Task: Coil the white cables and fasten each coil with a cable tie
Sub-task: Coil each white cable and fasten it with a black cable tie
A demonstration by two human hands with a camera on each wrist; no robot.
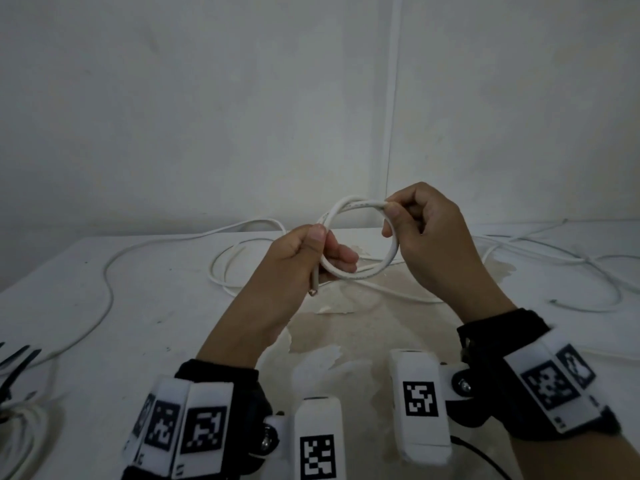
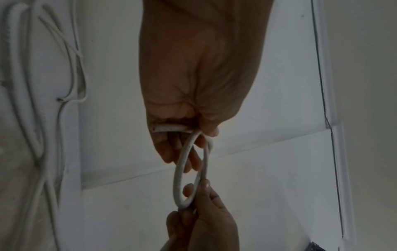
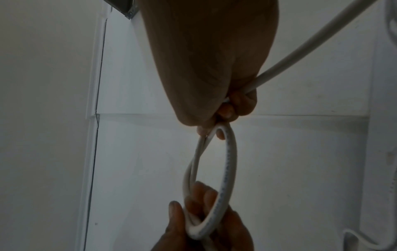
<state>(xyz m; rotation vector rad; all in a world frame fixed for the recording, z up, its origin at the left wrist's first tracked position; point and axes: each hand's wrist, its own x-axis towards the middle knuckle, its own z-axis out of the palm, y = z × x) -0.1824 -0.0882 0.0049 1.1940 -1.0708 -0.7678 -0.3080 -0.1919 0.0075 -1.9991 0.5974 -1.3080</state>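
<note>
Nearest, the left hand (image 1: 304,258) pinches the cut end of the white cable (image 1: 360,271) between thumb and fingers, and the right hand (image 1: 422,230) curls round the far side of the small loop held just above the desk (image 1: 138,306); only the right wrist view shows the cable running out of that fist and away. At the left edge lie a finished coil (image 1: 20,431) and black cable ties (image 1: 17,358). Loose cables (image 1: 554,258) trail along the desk's far edge under the wall (image 1: 242,98)
</note>
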